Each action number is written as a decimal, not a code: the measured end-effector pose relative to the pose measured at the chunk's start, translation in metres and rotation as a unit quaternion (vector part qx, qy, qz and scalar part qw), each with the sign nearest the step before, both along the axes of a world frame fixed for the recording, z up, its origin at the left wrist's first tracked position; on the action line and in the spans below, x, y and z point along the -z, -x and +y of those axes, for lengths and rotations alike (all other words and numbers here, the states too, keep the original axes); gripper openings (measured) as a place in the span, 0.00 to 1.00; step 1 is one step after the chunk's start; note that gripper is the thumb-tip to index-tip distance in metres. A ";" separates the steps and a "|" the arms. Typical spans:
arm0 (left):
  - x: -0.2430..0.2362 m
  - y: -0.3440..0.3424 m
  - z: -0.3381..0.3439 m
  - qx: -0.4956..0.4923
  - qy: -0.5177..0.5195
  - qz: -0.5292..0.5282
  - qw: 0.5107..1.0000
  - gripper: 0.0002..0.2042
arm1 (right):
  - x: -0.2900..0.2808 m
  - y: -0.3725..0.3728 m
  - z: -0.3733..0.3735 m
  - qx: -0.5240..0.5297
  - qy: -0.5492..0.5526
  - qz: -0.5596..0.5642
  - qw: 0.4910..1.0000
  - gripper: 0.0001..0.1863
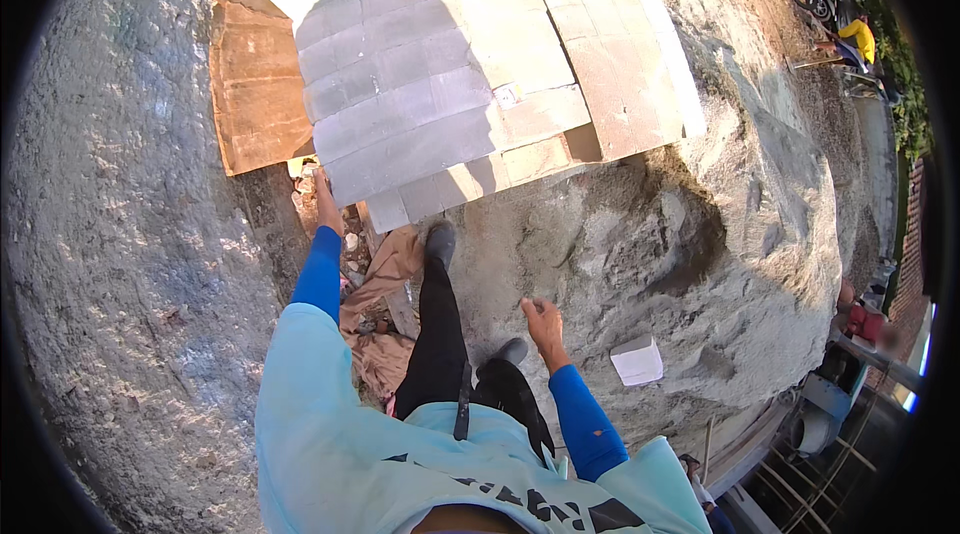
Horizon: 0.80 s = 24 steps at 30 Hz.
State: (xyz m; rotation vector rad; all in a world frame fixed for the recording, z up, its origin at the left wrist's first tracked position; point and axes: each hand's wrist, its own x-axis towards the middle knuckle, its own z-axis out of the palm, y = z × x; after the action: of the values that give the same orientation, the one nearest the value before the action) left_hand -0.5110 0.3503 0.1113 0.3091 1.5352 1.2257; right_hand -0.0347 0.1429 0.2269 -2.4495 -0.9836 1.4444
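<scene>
A large stack of pale grey rectangular blocks (400,104) stands ahead of me, partly under my shadow. At its near left corner, my left hand (325,198) reaches against the side of a block; its fingers are mostly hidden there. Low over the grey sand, my right hand (546,327) is closed with its fingers curled, and nothing shows in it. To the right of that hand, apart from it, one loose whitish block (637,361) lies on the sand heap (590,254).
Brown sheeting (258,74) hangs at the stack's left. Crumpled tan cloth (385,359) and rubble lie by my boots. A rough grey slope (140,234) fills the left. At far right are a person in yellow (858,38), another in red (864,324) and a concrete mixer (818,426).
</scene>
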 end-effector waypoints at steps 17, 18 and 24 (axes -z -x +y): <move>-0.059 -0.053 -0.008 -0.021 0.280 -0.131 0.951 0.35 | 0.077 0.089 0.341 0.330 -0.081 -0.020 0.940 0.55; -0.052 -0.032 0.011 0.032 0.328 -0.219 0.918 0.34 | 0.087 0.079 0.345 0.326 -0.100 -0.006 0.940 0.53; -0.005 -0.032 0.035 0.076 0.263 -0.411 0.869 0.22 | 0.110 0.052 0.351 0.285 -0.132 -0.031 0.949 0.60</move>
State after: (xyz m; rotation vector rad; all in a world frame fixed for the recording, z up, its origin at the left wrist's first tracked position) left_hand -0.4793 0.3851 0.1162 -0.4119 0.9908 0.6216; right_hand -0.0865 0.4934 0.1167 -2.3123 -0.3807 0.9764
